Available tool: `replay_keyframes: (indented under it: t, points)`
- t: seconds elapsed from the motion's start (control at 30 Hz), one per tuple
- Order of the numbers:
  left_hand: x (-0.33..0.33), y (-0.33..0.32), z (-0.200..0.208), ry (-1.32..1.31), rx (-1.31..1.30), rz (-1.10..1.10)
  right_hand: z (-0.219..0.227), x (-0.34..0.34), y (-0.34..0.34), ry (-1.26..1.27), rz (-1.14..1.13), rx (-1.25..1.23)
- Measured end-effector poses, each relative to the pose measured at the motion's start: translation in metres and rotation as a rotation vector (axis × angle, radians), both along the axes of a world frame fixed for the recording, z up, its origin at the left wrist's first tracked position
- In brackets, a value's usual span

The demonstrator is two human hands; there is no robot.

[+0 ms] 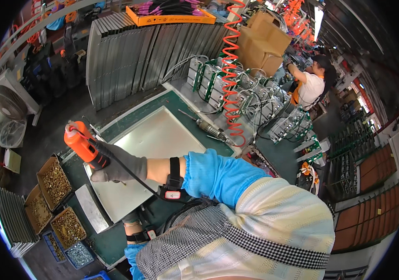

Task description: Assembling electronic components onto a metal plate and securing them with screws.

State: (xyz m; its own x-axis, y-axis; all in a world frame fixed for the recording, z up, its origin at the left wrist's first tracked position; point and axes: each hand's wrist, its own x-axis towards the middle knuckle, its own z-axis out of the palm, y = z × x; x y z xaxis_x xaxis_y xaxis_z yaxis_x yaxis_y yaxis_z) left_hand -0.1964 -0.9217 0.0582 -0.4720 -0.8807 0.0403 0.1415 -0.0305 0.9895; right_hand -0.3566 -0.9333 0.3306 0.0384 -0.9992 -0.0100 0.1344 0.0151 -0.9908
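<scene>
the gloved right hand (121, 164) is wrapped round the orange power driver (82, 143) by the sheet-metal panel's (159, 135) left corner, probably rigid, moderately weighty and best held mid-body; the half-hidden left hand's (131, 218) grip i cannot tell.

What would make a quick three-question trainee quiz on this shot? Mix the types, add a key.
1. Multiple choice: the gloved right hand grips: (a) a hammer; (b) an orange handheld tool; (c) a cardboard box.
2. True or false: the coiled hose is blue.
3. Fill in: the large flat metal panel lies on a ____ tabletop.

Key: 1. b. 2. False; the coiled hose is orange-red. 3. Green.
</scene>
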Motion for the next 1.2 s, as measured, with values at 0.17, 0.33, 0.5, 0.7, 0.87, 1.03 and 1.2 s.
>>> replay_keyframes:
  t: [0.17,0.33,0.5,0.7,0.87,1.03,1.2]
  points:
    - [0.002,-0.007,0.004,0.029,0.009,-0.021,-0.004,0.010,-0.007,0.178,-0.071,-0.259]
    - [0.009,-0.006,0.007,0.061,0.039,-0.023,-0.017,0.008,-0.008,0.071,0.041,-0.119]
    - [0.003,-0.007,0.012,0.186,0.132,-0.057,-0.011,0.003,-0.001,0.102,0.021,-0.036]
    - [-0.002,-0.008,0.019,0.283,0.196,-0.086,-0.008,0.010,0.008,0.111,0.060,-0.118]
    - [-0.002,-0.008,0.016,0.347,0.226,-0.094,-0.016,0.008,0.009,0.001,0.002,-0.111]
    - [-0.003,-0.006,0.016,0.382,0.240,-0.094,-0.030,0.004,0.013,0.048,0.013,-0.127]
    - [-0.002,-0.001,0.021,0.429,0.267,-0.076,-0.037,0.009,0.011,-0.047,0.017,-0.200]
